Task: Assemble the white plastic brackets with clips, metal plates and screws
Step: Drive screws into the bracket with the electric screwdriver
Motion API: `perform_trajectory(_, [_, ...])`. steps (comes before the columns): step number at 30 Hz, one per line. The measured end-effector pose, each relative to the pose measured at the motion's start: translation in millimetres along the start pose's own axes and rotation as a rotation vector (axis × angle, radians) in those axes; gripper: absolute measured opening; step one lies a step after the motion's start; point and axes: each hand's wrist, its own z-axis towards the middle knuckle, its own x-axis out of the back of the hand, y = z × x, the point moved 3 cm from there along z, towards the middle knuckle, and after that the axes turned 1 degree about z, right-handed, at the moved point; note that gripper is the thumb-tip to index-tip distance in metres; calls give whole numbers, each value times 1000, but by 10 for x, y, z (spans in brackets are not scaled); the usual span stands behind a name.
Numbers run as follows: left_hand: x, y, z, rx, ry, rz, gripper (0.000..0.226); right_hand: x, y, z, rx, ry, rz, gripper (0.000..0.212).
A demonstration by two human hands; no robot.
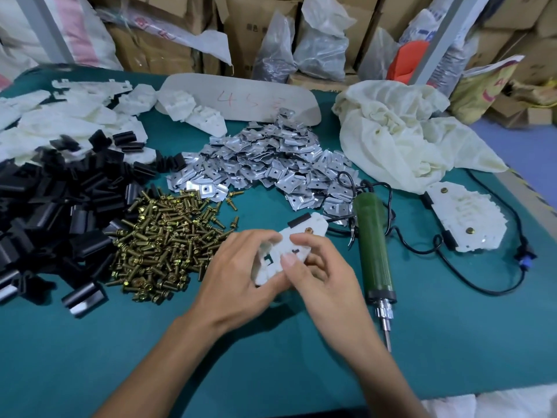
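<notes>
Both hands hold one white plastic bracket [297, 241] just above the green table, at centre. My left hand [238, 276] grips its near left end from below. My right hand [319, 267] pinches its right side, thumb on top. A black clip [298, 220] sits on the bracket's far edge and a brass screw [308, 229] stands in it near that clip. Left of the hands lie a heap of brass screws [162, 245], a pile of black clips [54, 212] and, farther back, metal plates [271, 164] and loose white brackets [69, 116].
A green electric screwdriver [375, 251] lies right of my hands, bit pointing toward me, its black cable [482, 285] looping to the right. Assembled brackets [464, 218] are stacked at the right beside a cream cloth bag [401, 131]. Cardboard boxes [168, 52] and bags line the far edge.
</notes>
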Motion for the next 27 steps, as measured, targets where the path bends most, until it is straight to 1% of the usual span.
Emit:
perform_trajectory(3, [2, -7, -33, -46, -49, -51, 67, 93, -69, 43, 48, 125, 32, 39])
perform_trajectory(5, [-9, -25, -45, -35, -72, -77, 70, 231, -121, 82, 76, 204, 8, 43])
perform_trajectory(8, [-14, -62, -53, -6, -82, -109, 66, 564, -174, 153, 105, 299, -66, 31])
perform_trajectory(11, [-16, -87, -75, 37, -84, -95, 58, 1021, -257, 256, 128, 388, -99, 31])
perform_trajectory(14, [-41, -66, -60, 54, -89, -77, 48, 1536, -356, 428, 118, 463, -229, 34])
perform_trajectory(17, [-56, -68, -40, 52, -103, -65, 46, 1962, -291, 679, 51, 518, -427, 31])
perform_trajectory(21, [-56, -96, -31, 60, -104, -66, 41, 2294, -66, 971, -58, 521, -599, 28])
perform_trajectory(24, [-54, -103, -21, 76, -91, -91, 42, 2423, 138, 1081, -119, 486, -630, 30])
perform_trajectory(27, [-47, -104, -17, 95, -82, -101, 43, 2494, 241, 1142, -164, 492, -649, 32])
